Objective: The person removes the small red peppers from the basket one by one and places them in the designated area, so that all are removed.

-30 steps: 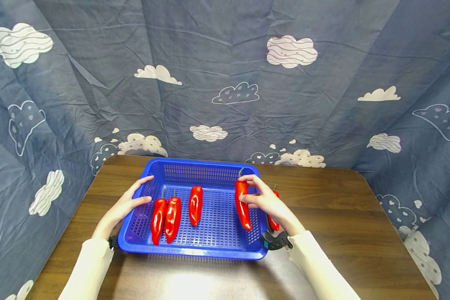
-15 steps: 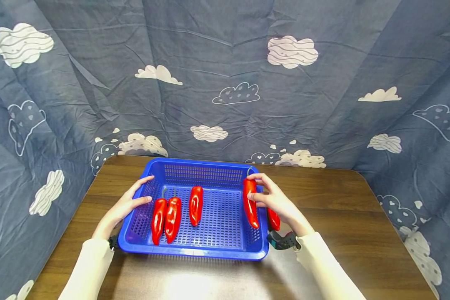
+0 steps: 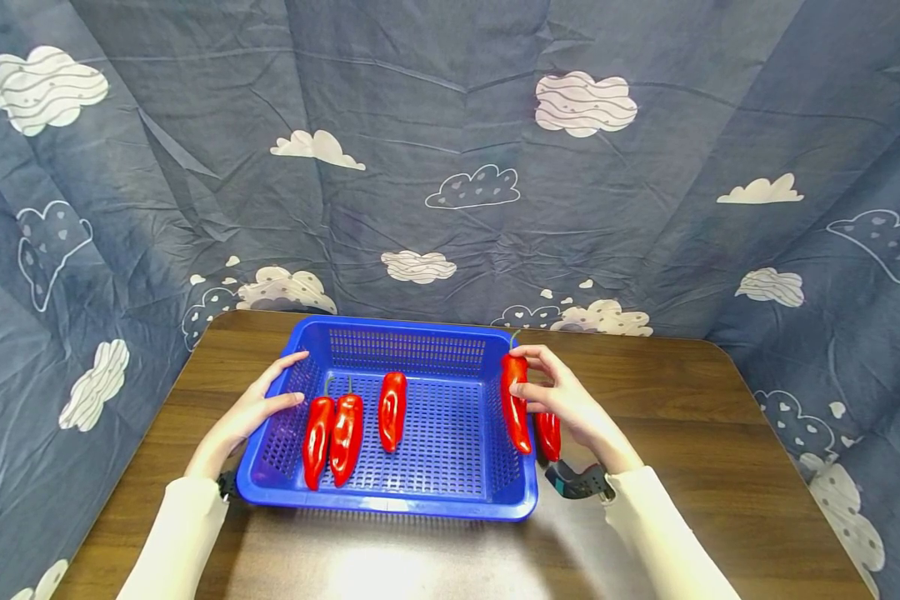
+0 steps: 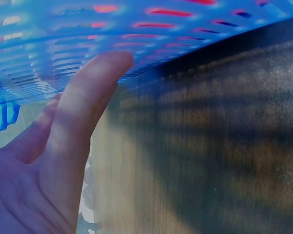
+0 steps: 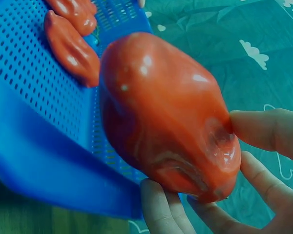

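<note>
My right hand pinches a long red pepper between thumb and fingers, above the right rim of a blue plastic basket. In the right wrist view the held pepper fills the middle, fingertips around one end. At the basket's left rim lies my left hand, its fingers extended over the edge. The left wrist view has its thumb against the perforated wall. Inside the basket are two red peppers side by side at left and another pepper near the middle.
One more red pepper lies on the brown wooden table just right of the basket, partly hidden by my right hand. Behind the table hangs a dark grey-blue curtain with white clouds.
My right hand has moved right with the pepper, from above the basket's inside to over its right rim. The left hand and the basket have stayed in place.
</note>
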`<state>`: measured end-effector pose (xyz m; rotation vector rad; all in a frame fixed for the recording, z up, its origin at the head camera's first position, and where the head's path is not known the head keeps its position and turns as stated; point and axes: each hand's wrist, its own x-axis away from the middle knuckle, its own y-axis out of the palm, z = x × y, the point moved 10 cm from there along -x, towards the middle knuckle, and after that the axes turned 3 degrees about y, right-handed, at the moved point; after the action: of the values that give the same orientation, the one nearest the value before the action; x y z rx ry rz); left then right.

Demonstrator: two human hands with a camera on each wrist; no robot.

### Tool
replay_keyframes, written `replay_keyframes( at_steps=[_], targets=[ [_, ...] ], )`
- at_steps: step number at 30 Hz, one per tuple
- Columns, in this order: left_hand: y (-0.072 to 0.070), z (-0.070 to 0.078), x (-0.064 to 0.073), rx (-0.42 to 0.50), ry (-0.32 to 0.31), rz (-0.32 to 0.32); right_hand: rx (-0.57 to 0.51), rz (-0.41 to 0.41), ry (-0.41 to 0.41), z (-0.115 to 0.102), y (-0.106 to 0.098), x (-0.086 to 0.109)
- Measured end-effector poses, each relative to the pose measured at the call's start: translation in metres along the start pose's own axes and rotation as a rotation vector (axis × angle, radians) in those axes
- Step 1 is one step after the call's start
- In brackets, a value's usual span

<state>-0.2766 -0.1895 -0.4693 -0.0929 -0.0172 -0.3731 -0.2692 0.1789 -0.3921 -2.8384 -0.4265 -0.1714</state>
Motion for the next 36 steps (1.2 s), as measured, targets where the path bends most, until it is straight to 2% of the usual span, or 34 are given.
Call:
replay_keyframes(
  at_steps=[13, 36],
  targets=[
    [0.001, 0.001, 0.001, 0.001, -0.010, -0.002, 0.015, 0.033, -0.008, 0.006, -0.017, 0.003],
    [0.001, 0.000, 0.000, 0.030, -0.011, -0.011, -0.035, 0.070, -0.016, 0.022, -0.041, 0.007]
  ],
)
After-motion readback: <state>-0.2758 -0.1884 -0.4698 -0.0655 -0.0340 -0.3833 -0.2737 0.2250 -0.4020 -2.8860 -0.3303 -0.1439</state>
